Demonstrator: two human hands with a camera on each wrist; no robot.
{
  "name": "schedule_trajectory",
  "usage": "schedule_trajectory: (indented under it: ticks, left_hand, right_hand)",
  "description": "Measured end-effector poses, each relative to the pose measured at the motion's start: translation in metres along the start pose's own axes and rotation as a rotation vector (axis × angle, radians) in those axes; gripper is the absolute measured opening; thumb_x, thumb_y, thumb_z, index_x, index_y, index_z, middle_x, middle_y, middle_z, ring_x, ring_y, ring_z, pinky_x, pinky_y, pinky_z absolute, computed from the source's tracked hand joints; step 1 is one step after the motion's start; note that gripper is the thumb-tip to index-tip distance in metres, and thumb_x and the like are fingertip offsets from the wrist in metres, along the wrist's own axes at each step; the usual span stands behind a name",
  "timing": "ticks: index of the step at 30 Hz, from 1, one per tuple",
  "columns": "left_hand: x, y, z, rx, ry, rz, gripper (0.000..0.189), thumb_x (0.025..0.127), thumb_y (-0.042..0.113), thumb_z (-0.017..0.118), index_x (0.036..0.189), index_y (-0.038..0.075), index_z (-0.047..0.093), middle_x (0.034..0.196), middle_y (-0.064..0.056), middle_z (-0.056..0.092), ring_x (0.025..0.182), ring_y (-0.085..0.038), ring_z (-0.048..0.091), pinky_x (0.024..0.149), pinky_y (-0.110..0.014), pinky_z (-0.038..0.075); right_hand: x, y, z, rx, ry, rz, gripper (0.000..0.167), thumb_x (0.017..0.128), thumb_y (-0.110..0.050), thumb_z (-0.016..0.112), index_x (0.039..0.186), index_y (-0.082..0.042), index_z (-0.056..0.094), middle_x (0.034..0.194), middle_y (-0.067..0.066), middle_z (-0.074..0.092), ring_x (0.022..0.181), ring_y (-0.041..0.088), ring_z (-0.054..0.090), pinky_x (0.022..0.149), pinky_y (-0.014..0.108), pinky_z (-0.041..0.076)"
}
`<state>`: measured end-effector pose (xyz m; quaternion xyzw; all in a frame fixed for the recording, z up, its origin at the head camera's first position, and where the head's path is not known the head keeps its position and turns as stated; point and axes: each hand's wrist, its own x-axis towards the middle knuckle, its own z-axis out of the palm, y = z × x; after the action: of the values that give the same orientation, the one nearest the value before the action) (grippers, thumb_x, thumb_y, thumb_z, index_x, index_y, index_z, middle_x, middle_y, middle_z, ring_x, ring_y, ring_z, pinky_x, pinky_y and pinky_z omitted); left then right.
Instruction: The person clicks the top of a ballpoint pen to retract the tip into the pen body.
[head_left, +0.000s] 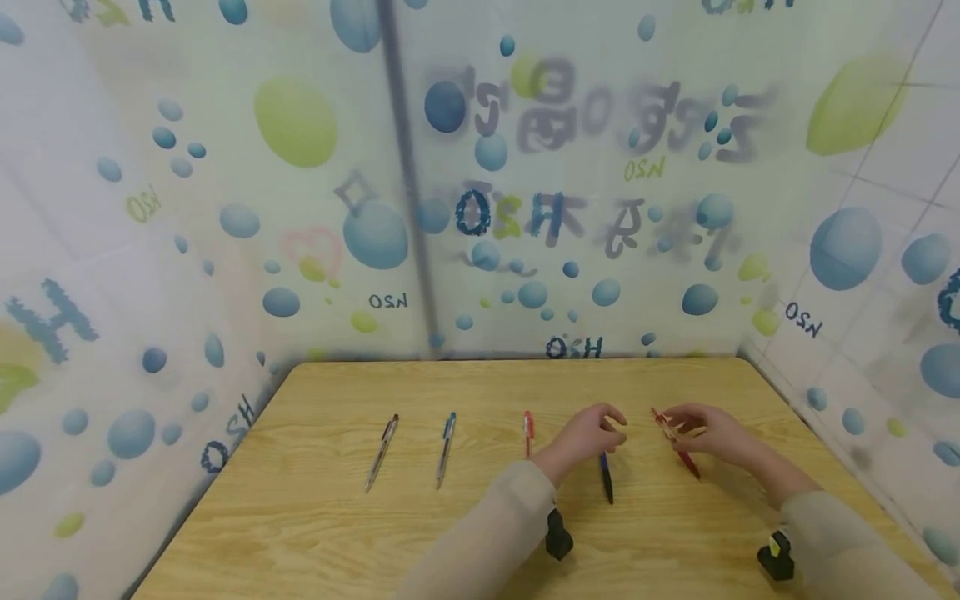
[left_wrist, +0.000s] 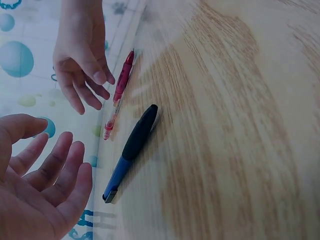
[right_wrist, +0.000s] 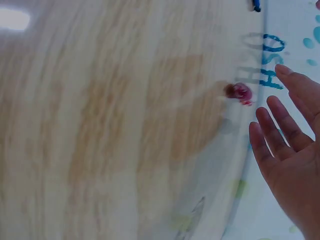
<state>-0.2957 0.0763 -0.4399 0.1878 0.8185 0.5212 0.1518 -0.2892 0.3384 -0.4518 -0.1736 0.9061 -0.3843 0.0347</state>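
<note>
My left hand hovers over the far end of a blue pen with a black grip. Its fingers are loosely bent with nothing between them, and in the left wrist view that pen lies whole on the wood beside the hand. My right hand is just right of a dark red pen, overlapping it in the head view. From the left wrist, the red pen shows apart from the right hand's fingers. The right wrist view has the relaxed right hand near the red pen's end.
Left of my hands, a red pen, a blue-topped clear pen and a dark-topped clear pen lie spaced in a row on the wooden table. Behind it hangs a patterned curtain, with more at both sides.
</note>
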Motion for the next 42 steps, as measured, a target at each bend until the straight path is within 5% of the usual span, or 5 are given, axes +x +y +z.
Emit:
schedule_trajectory:
  ticks: [5,23,42]
  left_hand:
    - [0.001,-0.007,0.003,0.017,0.003,-0.008,0.019,0.091,0.012,0.069,0.110,0.011,0.065,0.081,0.003,0.061,0.071,-0.016,0.062,0.060,-0.028,0.049]
    - [-0.003,-0.007,0.002,0.045,-0.023,-0.007,0.021,0.088,0.009,0.072,0.108,0.011,0.065,0.078,0.003,0.062,0.067,-0.013,0.061,0.061,-0.026,0.049]
    - [-0.003,-0.011,0.002,0.025,-0.019,-0.004,0.021,0.089,0.010,0.071,0.110,0.010,0.065,0.079,0.003,0.062,0.070,-0.017,0.063,0.063,-0.030,0.051]
  right_hand:
    - [0.002,0.010,0.004,-0.022,-0.002,0.058,0.052,0.080,-0.012,0.080,0.122,0.008,0.059,0.110,0.019,0.064,0.098,0.032,0.060,0.079,0.038,0.051]
    - [0.008,0.018,0.004,-0.104,-0.050,-0.005,0.046,0.077,-0.013,0.083,0.114,0.009,0.067,0.100,0.012,0.057,0.090,0.026,0.056,0.074,0.036,0.049]
    - [0.007,0.007,-0.007,-0.079,-0.232,0.080,0.050,0.074,0.002,0.078,0.122,0.002,0.065,0.109,0.013,0.054,0.085,0.024,0.052,0.071,0.034,0.049]
